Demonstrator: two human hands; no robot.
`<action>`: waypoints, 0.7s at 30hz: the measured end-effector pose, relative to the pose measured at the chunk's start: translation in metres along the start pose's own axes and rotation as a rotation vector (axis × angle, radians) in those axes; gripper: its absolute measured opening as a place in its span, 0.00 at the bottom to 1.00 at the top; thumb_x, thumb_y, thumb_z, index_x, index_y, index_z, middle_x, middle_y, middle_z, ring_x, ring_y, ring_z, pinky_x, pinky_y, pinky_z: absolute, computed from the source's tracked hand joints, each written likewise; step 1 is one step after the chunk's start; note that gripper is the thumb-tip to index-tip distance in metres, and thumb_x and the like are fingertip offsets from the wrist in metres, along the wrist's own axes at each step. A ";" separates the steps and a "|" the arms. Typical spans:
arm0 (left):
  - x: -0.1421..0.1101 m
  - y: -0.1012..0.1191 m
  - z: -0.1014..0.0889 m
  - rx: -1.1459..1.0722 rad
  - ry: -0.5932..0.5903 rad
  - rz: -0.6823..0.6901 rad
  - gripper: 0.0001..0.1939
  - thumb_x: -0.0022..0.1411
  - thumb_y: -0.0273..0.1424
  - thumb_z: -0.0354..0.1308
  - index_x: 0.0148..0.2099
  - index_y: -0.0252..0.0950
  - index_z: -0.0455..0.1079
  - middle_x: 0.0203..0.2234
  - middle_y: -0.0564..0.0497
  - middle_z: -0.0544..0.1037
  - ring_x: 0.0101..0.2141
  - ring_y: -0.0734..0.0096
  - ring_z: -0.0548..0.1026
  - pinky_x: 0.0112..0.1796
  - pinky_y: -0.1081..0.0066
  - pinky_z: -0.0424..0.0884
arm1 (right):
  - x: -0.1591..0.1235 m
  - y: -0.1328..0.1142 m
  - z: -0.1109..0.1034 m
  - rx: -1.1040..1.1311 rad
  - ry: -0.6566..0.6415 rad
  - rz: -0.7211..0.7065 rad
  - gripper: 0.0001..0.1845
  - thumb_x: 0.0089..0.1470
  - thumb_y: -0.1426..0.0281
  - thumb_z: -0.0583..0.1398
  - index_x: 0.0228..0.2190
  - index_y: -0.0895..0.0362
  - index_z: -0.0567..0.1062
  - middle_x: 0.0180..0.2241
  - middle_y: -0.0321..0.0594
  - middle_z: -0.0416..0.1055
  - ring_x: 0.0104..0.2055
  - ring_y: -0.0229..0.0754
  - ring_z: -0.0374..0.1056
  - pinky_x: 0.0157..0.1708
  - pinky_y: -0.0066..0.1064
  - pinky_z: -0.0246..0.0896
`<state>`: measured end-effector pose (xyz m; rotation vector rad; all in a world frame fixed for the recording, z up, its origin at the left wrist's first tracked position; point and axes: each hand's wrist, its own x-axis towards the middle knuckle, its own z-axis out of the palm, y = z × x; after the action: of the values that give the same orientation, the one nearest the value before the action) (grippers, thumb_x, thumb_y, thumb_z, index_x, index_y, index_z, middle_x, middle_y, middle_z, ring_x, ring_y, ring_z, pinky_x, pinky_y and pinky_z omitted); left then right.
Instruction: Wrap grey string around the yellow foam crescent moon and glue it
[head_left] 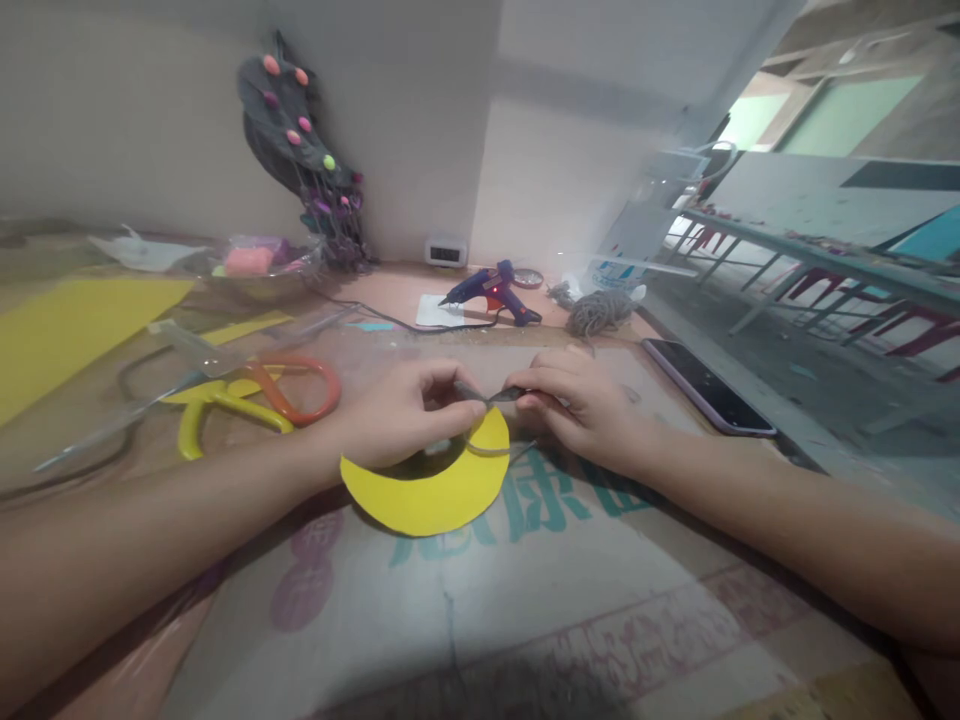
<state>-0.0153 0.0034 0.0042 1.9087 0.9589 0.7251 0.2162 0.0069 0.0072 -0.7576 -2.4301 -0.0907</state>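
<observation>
A yellow crescent moon cutout [420,500] lies flat below my hands, one tip pointing up between them. My left hand [409,405] is closed at that tip, its thumb and fingers pinching a dark grey piece that looks like a strip or yarn. On the other side my right hand [581,405] is also closed, pinching a dark grey strip [510,394] whose end reaches toward the left thumb. A thin grey strand [487,452] crosses the crescent just below its tip. Whether the left fingers also grip the crescent is hidden.
Scissors with orange and yellow handles [304,390] lie left, near yellow sheet [75,330]. Behind are a blue glue gun [487,290] with a cord, grey yarn [600,313] and a small clock [445,252]. A phone [709,385] lies right. A decorated grey crescent [281,125] hangs behind.
</observation>
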 end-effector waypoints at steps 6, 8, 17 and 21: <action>0.000 0.000 -0.001 0.006 0.017 0.023 0.11 0.59 0.37 0.57 0.38 0.35 0.72 0.28 0.52 0.75 0.28 0.74 0.72 0.27 0.75 0.67 | -0.001 0.002 0.001 0.075 0.032 0.054 0.17 0.65 0.61 0.49 0.40 0.57 0.74 0.29 0.39 0.70 0.32 0.41 0.64 0.34 0.33 0.54; 0.001 -0.001 -0.001 0.016 0.023 0.043 0.11 0.59 0.38 0.57 0.38 0.35 0.72 0.28 0.52 0.75 0.28 0.74 0.72 0.27 0.75 0.67 | -0.001 0.002 0.001 0.074 0.017 0.056 0.17 0.64 0.61 0.50 0.40 0.57 0.74 0.29 0.39 0.70 0.32 0.41 0.64 0.34 0.33 0.54; -0.001 0.002 0.000 0.061 0.004 0.088 0.11 0.60 0.38 0.56 0.39 0.35 0.72 0.29 0.53 0.76 0.29 0.74 0.72 0.29 0.76 0.67 | 0.000 0.002 0.002 0.090 -0.006 0.037 0.15 0.64 0.63 0.52 0.40 0.57 0.74 0.28 0.39 0.71 0.32 0.40 0.63 0.34 0.32 0.53; -0.002 0.004 0.000 0.097 0.019 0.099 0.12 0.60 0.38 0.56 0.38 0.36 0.72 0.29 0.53 0.76 0.29 0.74 0.72 0.29 0.77 0.67 | -0.001 0.004 0.002 0.112 -0.017 0.036 0.15 0.64 0.63 0.51 0.40 0.57 0.74 0.29 0.40 0.71 0.32 0.40 0.64 0.35 0.33 0.54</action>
<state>-0.0147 0.0006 0.0078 2.0495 0.9319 0.7674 0.2177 0.0098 0.0048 -0.7541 -2.4134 0.0657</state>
